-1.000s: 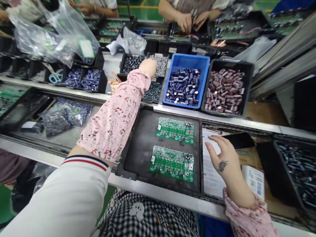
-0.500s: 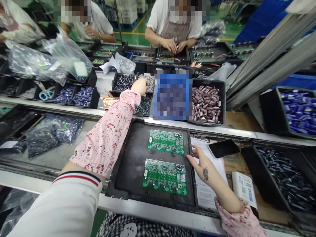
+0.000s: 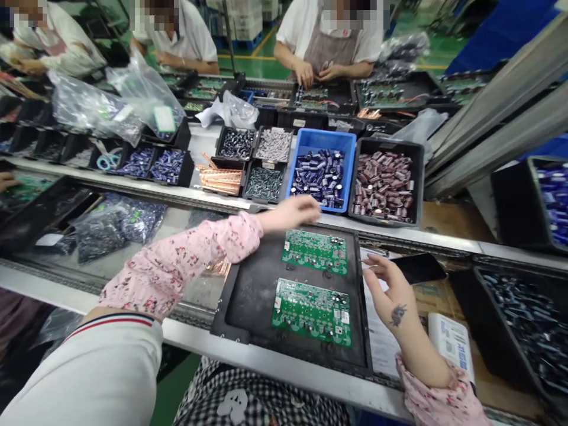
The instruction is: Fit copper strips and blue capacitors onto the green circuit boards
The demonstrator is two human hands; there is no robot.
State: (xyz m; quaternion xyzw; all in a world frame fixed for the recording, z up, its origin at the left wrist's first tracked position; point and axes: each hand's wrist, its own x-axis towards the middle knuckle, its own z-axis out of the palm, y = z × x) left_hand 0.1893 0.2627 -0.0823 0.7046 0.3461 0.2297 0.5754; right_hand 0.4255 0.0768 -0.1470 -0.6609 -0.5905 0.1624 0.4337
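Left hand (image 3: 290, 213) curled (contents unclear) over black tray (image 3: 248, 290); right hand (image 3: 393, 293) spread, empty; factory bench.

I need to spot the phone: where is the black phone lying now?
In the head view the black phone lies right of the black tray, just beyond the right hand, on the paper sheet.

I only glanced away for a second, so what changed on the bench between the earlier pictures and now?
The left hand pulled back from the far grey parts bin to the black tray's top edge, fingers curled; any part inside is hidden. The right hand stayed by the tray's right edge. Both green circuit boards stayed put.
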